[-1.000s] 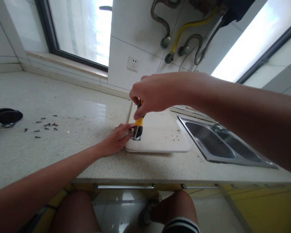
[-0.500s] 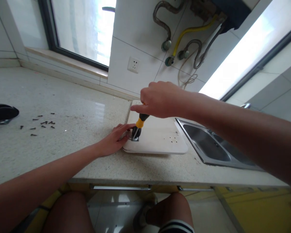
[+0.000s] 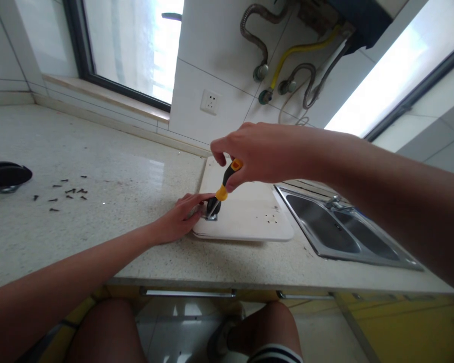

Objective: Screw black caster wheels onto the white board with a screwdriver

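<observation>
My right hand [image 3: 255, 151] grips a yellow-and-black screwdriver [image 3: 221, 191], its handle top showing between thumb and fingers. The shaft slants down to the metal plate of a black caster wheel [image 3: 213, 205]; the screw under its tip is too small to make out. From the left, my left hand [image 3: 181, 216] has thumb and forefinger closed around the caster, pressing it on the board. The white board [image 3: 242, 219] lies flat on the counter, with small holes in its other corners. Several dark screws [image 3: 71, 191] are scattered on the counter left of my left hand.
Another black caster [image 3: 9, 174] lies at the far left of the speckled counter [image 3: 136, 176]. A steel double sink [image 3: 318, 222] with a faucet is right of the board. Behind are a wall socket [image 3: 211, 102], hoses and a yellow pipe [image 3: 298, 48]. Yellow cabinets are below.
My right hand has turned and loosened around the screwdriver, so the orange handle end now shows. My left hand stays on the caster, and the board has not moved.
</observation>
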`<state>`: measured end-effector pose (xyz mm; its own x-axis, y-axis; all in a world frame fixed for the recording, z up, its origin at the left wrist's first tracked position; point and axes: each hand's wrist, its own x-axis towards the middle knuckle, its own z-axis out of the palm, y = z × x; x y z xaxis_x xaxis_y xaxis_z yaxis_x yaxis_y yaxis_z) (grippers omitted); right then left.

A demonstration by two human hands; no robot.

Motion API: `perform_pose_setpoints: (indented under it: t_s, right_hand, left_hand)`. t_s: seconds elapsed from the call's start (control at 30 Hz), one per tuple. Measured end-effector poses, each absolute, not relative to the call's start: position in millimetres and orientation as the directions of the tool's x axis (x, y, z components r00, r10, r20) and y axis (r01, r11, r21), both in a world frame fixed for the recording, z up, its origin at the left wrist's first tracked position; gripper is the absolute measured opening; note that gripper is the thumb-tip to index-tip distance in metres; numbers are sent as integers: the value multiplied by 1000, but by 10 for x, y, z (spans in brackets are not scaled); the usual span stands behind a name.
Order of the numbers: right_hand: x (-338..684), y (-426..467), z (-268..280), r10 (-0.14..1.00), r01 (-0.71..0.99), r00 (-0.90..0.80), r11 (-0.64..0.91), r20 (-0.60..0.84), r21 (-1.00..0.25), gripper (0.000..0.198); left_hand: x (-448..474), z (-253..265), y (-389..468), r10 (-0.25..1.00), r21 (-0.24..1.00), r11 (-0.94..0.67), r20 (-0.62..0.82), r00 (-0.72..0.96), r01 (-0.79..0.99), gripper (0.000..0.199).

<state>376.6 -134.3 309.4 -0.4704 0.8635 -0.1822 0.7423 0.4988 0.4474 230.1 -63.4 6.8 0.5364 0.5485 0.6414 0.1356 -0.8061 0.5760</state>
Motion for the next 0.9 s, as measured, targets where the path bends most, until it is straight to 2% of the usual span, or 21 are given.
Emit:
perform_pose_setpoints:
  t_s: [0.1,0.2,0.23,0.4,0.47,0.53,0.6,0.73,0.8,0.83,0.9]
  right_hand:
    - [3761,-1354,3047,863,752,-481,497,-154,434,39]
    - [3750,-1360,2948,919,792,-387,375,-80,482,60]
    - [3750,-1366,2934,926,796,-369,362,-85,485,62]
    - [3753,-1392,2968,859,759,-474,509,-191,406,53]
    - [3741,-1378,2939,873,756,-462,479,-153,447,40]
    - [3736,-1356,2899,909,758,-412,381,-64,529,49]
    - [3749,-1338,2903,916,760,-399,352,-35,547,52]
    - [3789,-1337,3029,857,772,-498,507,-131,383,41]
    - [3780,-1343,3047,847,775,-521,521,-106,358,34]
    - [3769,-1346,3033,858,784,-508,496,-73,374,37]
    - [3749,-1352,2984,888,796,-458,427,-32,429,56]
  left_hand:
    - [2300,65,-635,547,575,-807,641,538,136,49]
    - [2291,64,-641,555,580,-802,634,539,143,49]
    - [2289,63,-643,559,583,-799,631,538,147,49]
    - [2292,51,-641,555,582,-801,634,539,141,52]
    - [2292,56,-641,553,579,-803,638,536,138,52]
    - [2289,66,-641,560,583,-799,634,533,144,50]
    - [2285,72,-637,565,588,-795,629,535,149,50]
    - [2283,47,-616,553,583,-801,633,542,135,53]
    - [2287,29,-607,554,581,-802,638,535,138,52]
    - [2289,23,-605,555,579,-803,639,533,143,51]
    - [2293,24,-608,558,575,-804,642,526,151,48]
